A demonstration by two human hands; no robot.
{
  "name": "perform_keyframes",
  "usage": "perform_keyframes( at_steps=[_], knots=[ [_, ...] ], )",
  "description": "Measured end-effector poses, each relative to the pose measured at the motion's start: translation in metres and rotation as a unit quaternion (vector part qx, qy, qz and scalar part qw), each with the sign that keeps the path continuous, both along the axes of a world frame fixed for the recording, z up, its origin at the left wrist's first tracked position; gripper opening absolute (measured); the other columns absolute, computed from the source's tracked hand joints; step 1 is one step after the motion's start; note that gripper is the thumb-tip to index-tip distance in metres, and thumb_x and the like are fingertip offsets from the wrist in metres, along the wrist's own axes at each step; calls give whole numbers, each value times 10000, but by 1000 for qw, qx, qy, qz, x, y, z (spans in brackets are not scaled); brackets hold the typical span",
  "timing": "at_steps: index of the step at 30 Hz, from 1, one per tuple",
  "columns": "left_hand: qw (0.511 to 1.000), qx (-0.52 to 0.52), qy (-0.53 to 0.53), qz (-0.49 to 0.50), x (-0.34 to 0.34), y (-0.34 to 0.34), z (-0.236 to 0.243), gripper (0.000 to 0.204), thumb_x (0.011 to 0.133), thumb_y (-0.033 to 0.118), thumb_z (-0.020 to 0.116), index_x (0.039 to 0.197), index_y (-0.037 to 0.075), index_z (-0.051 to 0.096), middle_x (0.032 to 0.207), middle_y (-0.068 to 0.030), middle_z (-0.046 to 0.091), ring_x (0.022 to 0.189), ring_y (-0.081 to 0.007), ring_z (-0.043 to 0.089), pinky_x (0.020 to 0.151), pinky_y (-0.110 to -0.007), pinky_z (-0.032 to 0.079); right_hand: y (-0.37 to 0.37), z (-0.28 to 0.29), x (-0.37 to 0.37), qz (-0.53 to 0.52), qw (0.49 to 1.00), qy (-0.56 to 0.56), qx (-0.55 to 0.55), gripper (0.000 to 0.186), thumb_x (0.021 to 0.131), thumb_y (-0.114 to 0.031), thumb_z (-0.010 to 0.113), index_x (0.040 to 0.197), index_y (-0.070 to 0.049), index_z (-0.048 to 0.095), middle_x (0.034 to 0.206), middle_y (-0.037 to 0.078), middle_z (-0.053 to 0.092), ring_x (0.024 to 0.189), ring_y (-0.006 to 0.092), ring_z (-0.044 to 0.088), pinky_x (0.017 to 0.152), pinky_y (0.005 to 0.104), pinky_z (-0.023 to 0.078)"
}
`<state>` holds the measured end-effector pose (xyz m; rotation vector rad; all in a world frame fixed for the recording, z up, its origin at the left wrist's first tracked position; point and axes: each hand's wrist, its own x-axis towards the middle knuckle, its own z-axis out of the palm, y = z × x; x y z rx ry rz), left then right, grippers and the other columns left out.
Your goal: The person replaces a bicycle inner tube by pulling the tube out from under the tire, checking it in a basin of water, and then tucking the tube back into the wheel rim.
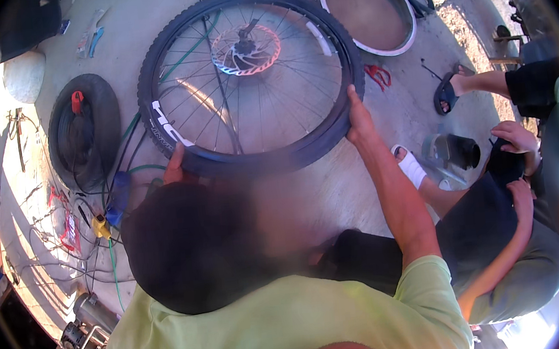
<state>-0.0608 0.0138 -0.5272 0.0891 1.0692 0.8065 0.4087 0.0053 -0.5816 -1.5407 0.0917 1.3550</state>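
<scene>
I hold a bicycle wheel [258, 160] in front of me, with spokes and a brake disc [246, 48] on its near-facing side. Its knobby black tyre carries white lettering on the left part. My left hand [174, 169] grips the lower left of the tyre; only part of it shows, and a dark rounded shape [186, 249] hides the forearm. On the right edge, my right hand [358, 120] has its thumb up along the tyre and its other fingers mostly hidden. My right arm reaches out from a yellow-green sleeve.
A round basin [407, 42] of murky water sits far right, near red-handled pliers [377, 77]. Left are a thick tyre [57, 141], tangled cables and a yellow connector [100, 227]. A machine [84, 338] stands lower left. Beside me at right sits another person [496, 222], legs stretched out.
</scene>
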Motion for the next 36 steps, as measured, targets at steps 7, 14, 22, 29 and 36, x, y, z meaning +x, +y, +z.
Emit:
perform_keyframes(
  at_steps=[7,14,22,29,36],
  knots=[
    [999,-32,12,40,14,19,27,472,988,506,624,1138,57,627,1057,-147,686,1029,-318,659,955,-506,523,-12,4,-25,-59,996,-52,-39,601,981,-558,639,1232,-12,631,1035,88,687,902,228,657,823,397,557],
    [993,84,76,37,-1,47,12,433,984,412,673,1137,17,586,1001,-149,686,932,-287,686,830,-452,578,-14,24,-3,92,981,-147,-82,820,957,-542,658,1439,102,495,1429,210,575,1282,307,567,1089,405,435],
    [992,65,107,-26,-55,126,-15,345,950,332,738,1095,53,593,883,-153,687,802,-283,696,747,-452,594,8,16,6,38,999,-8,2,768,965,-488,677,1440,87,494,1451,191,562,1294,306,560,1114,426,427],
    [989,34,143,25,-49,142,-17,316,966,362,706,1032,67,613,839,-138,690,718,-288,678,676,-446,583,-11,-16,-10,-21,998,-56,-28,669,1015,-500,611,1397,45,539,1341,164,627,1192,282,612,1018,421,510],
    [979,-6,188,81,-4,59,13,351,954,334,740,1136,55,632,916,-94,671,803,-254,668,762,-419,587,-29,25,-53,-19,981,-182,-61,731,981,-550,628,1340,85,578,1328,177,631,1172,281,613,1046,415,470]
  ],
)
